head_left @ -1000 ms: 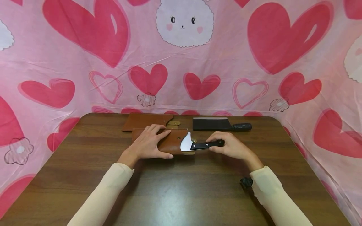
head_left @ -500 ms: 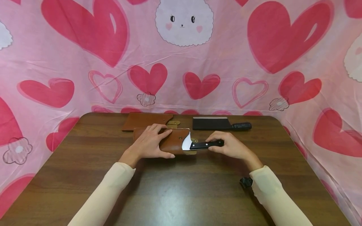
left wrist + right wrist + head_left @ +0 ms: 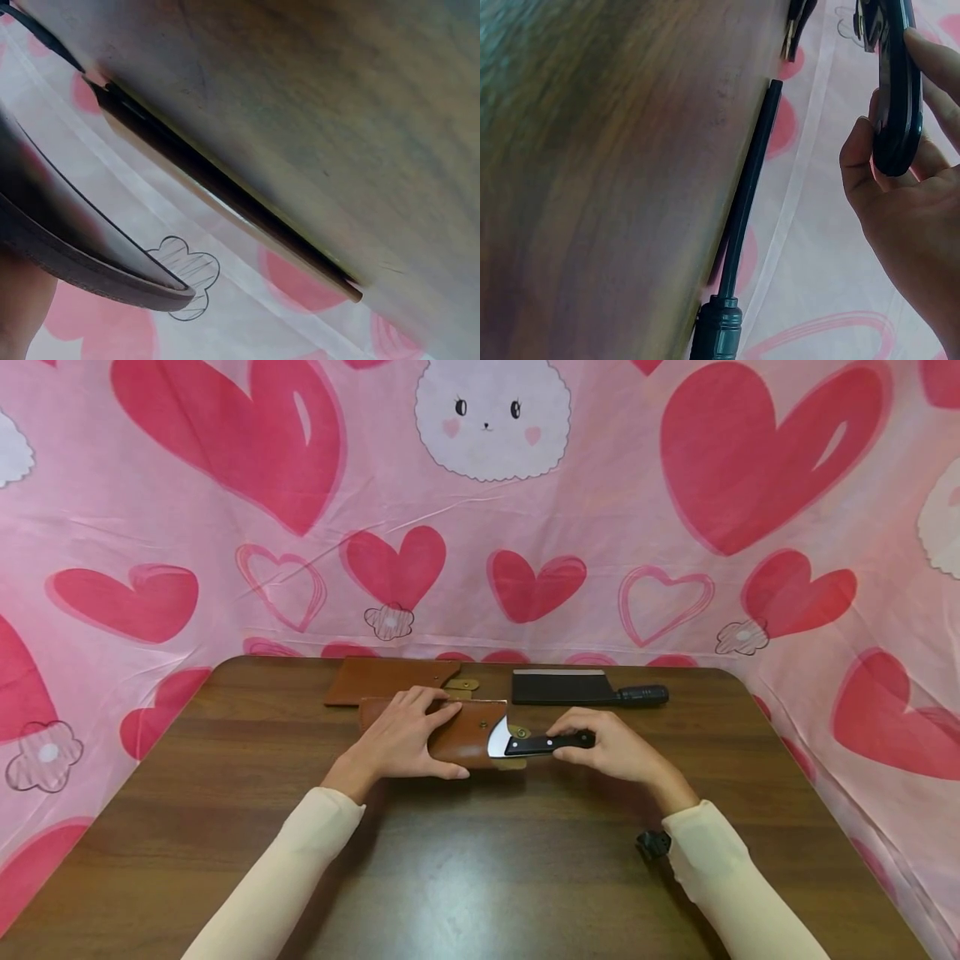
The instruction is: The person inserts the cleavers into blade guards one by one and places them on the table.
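A brown leather sheath point(image 3: 459, 743) lies across the middle, with my left hand point(image 3: 401, 735) over it, fingers toward its far edge and thumb along its near edge. The left wrist view catches the edge of this sheath point(image 3: 112, 277) beside part of the hand. Out of its right-hand mouth comes the white-looking heel of a knife blade point(image 3: 498, 740); the rest of the blade is hidden inside. My right hand point(image 3: 606, 745) pinches the end of the riveted black knife handle point(image 3: 536, 745). In the right wrist view, thumb and fingers sit on either side of that handle point(image 3: 896, 112).
Behind lies a second brown sheath point(image 3: 390, 681) with a snap strap point(image 3: 465, 685). A black cleaver point(image 3: 562, 688) rests to its right, handle pointing right. Under the right sleeve shows a small black device point(image 3: 653, 844). A pink heart-print cloth point(image 3: 532, 510) hangs behind the wooden table point(image 3: 450, 877).
The sheath and my left hand have shifted slightly right, so less of the blade shows. My right hand has stayed nearly still on the handle.
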`<state>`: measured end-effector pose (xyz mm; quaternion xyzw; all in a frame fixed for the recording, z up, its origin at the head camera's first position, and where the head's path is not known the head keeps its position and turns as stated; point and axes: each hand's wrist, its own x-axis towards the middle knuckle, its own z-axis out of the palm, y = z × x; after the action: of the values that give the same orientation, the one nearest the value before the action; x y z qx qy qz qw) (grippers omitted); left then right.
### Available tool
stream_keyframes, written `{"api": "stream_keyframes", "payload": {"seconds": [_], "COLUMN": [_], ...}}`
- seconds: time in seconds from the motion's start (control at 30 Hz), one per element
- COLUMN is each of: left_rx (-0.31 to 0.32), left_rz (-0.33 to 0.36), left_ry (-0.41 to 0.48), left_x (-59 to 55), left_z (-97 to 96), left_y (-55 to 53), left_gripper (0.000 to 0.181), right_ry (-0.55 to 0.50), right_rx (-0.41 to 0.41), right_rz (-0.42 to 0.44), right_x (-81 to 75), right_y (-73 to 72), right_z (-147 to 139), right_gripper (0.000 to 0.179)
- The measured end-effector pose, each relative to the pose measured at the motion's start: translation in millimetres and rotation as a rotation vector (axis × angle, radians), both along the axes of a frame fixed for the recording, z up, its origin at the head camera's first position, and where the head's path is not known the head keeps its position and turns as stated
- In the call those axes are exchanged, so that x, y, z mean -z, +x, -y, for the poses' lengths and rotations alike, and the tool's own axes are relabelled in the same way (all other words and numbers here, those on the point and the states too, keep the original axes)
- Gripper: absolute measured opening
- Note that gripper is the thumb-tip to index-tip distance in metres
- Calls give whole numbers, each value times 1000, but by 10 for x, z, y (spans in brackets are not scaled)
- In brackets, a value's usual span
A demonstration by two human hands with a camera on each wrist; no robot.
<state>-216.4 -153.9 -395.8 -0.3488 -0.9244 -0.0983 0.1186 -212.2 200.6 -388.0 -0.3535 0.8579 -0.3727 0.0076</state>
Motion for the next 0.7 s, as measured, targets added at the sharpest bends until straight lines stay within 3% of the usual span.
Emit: {"api": "stream_keyframes", "payload": {"seconds": [0.3,0.7], "left_rx": [-8,-19], "left_rz": [-23,-34], "left_ry": [-8,-16], "left_x": [3,-8], "left_z": [-7,-17], "left_y": [-9,-26], "left_gripper": [104,105], "right_ry": [3,53], "right_rx": [-5,-21], "right_rz": [-11,-95], "right_x": [30,68], "right_y": [0,18], "right_z": [14,52], "right_gripper": [27,29]}}
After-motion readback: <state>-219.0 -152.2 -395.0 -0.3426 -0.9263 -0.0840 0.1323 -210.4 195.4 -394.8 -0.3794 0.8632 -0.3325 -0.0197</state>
